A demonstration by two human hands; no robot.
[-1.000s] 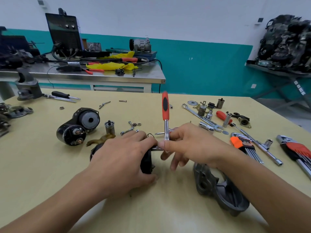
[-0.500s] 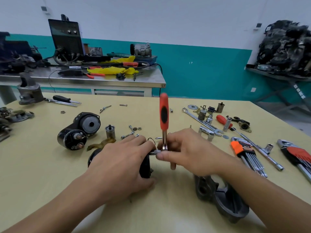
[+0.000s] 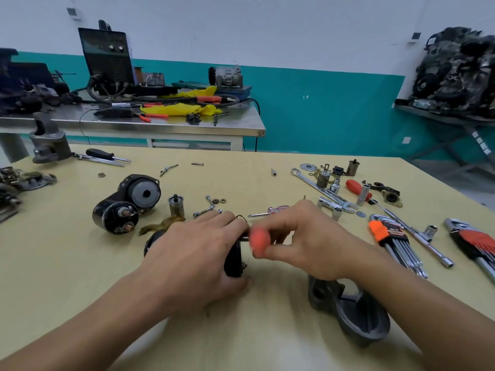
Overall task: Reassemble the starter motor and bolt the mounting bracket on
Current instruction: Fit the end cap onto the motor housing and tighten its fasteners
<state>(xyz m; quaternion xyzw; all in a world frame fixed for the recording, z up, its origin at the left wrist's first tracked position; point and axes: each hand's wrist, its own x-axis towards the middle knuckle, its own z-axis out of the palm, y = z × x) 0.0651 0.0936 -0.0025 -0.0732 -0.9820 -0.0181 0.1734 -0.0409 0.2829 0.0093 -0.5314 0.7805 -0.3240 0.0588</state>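
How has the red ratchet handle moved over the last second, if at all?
Yes: the red ratchet handle swung from upright down toward the viewer, while the black motor body stayed put.

One wide-angle head-worn view looks forward and down across the worktable (image 3: 67,263), left hand (image 3: 192,253) and right hand (image 3: 308,242) close below, teal-banded wall (image 3: 321,108) far behind.

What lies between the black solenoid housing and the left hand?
Head view: a brownish forked lever lies between the solenoid housing and the left hand, with a small metal cylinder upright just behind it.
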